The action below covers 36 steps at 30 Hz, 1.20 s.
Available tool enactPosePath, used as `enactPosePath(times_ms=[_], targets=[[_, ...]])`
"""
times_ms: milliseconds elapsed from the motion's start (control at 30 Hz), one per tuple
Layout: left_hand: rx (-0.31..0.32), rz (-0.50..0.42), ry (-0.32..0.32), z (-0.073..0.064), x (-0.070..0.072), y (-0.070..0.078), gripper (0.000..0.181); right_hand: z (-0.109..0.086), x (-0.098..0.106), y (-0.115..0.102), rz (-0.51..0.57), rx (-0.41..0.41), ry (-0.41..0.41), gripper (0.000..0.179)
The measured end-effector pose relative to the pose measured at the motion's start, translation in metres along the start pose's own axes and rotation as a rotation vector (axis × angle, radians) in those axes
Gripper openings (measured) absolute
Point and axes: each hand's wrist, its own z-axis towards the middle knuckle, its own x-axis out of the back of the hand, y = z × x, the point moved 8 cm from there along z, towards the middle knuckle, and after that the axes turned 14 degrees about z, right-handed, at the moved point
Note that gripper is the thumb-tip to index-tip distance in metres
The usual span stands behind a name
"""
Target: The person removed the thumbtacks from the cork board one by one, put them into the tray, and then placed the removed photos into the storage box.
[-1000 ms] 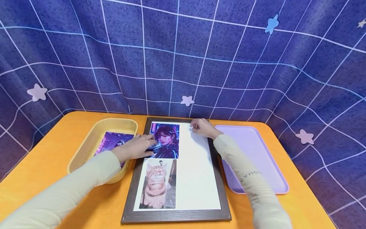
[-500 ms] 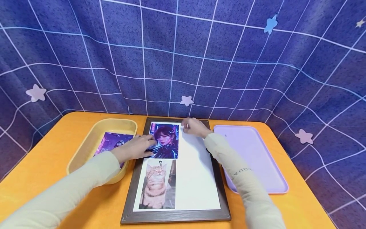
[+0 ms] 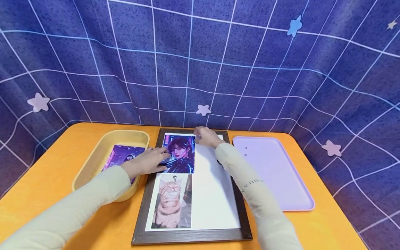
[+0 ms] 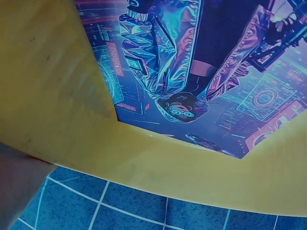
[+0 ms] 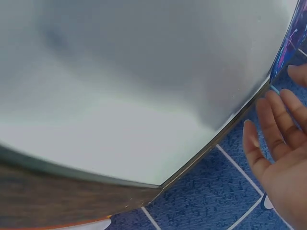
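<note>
A white board in a dark wooden frame lies on the table. At its upper left is a picture of a dark-haired figure in purple and blue, above a picture of an orange cat with a small silver pin at its top. My left hand rests its spread fingers on the purple picture's left edge. My right hand is at that picture's upper right corner, fingers bent. The right wrist view shows its fingers beside the frame edge; I cannot tell whether a small thing is between its fingertips.
Left of the frame stands a yellow tray holding another purple picture of a hooded figure. A flat lilac tray with small dark pins stands at the right. A blue gridded curtain hangs behind the orange table.
My right hand has moved left across the top of the board to the purple picture's upper right corner. The left hand has stayed in place.
</note>
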Motion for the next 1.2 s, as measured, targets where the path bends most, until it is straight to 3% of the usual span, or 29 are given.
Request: enactPosePath(times_ms=[267,1200], targets=[[0.002,-0.002,-0.005,0.0,0.002,-0.001,0.045,0.006,-0.005,-0.003,-0.032,-0.043,0.0,0.032],[0.002,-0.02,-0.013,0.0,0.002,0.0,0.044,0.011,-0.014,-0.007,-0.083,-0.01,-0.029,0.041]])
